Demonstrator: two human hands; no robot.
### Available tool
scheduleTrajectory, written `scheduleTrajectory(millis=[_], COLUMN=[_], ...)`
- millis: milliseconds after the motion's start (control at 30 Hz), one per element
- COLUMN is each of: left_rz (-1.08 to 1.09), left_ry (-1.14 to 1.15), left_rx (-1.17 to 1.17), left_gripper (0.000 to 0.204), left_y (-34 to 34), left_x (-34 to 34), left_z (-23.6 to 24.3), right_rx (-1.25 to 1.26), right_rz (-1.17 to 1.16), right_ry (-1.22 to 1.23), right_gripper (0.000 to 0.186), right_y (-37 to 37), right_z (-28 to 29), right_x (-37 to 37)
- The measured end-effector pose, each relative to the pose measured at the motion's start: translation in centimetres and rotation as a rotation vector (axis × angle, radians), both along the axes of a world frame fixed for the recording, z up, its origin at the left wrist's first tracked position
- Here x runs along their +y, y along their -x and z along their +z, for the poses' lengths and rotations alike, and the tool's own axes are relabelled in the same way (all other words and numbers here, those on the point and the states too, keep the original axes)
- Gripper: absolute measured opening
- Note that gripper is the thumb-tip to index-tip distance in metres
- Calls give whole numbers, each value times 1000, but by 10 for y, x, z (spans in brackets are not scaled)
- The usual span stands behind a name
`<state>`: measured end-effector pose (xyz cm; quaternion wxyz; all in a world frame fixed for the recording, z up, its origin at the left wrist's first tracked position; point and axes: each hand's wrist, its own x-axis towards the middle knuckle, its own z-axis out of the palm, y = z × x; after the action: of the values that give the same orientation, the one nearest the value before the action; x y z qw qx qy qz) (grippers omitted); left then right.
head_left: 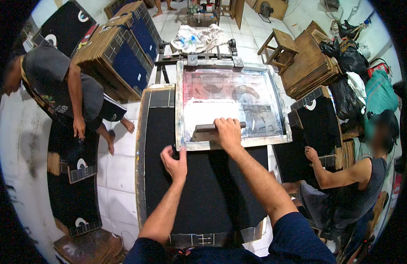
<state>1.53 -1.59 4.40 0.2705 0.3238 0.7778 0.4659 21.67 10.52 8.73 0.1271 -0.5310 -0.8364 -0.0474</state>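
My right hand (229, 134) is closed over the top of a squeegee (205, 127). The squeegee stands on the mesh of a screen-printing frame (233, 144), near its close edge. White ink (212, 112) covers the mesh just beyond the squeegee, on the left part. By the frame's near left corner is my left hand (174, 165), fingers bent and spread from the thumb, with nothing visible in it; whether the thumb touches the frame is unclear. Black fabric (203, 189) lies on a board beneath the frame and reaches toward me.
Clamps (192, 60) hold the frame's far side; a white cloth (197, 38) lies behind them. One person (67, 83) stands at left, another (348, 180) works at right, both by black printed pieces. Stacked boards (119, 53) stand far left. A wooden stool (280, 46) stands far right.
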Motion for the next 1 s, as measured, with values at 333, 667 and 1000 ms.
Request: scheduleTrajectory(millis=[333,667,1000], left_rz=[-533,-528,-550], left_ry=[-63,-82,-45], left_rx=[736,743,744], left_gripper=[116,112,113], left_y=[24,24,24], left_x=[11,13,14], left_z=[-20,-19,-19], right_rx=[-50,-67,-39], right_rz=[88,27,38], right_ry=[303,197,73], right_gripper=[27,23,26], right_y=[-7,15,9], right_z=[31,8,16], right_x=[19,148,55])
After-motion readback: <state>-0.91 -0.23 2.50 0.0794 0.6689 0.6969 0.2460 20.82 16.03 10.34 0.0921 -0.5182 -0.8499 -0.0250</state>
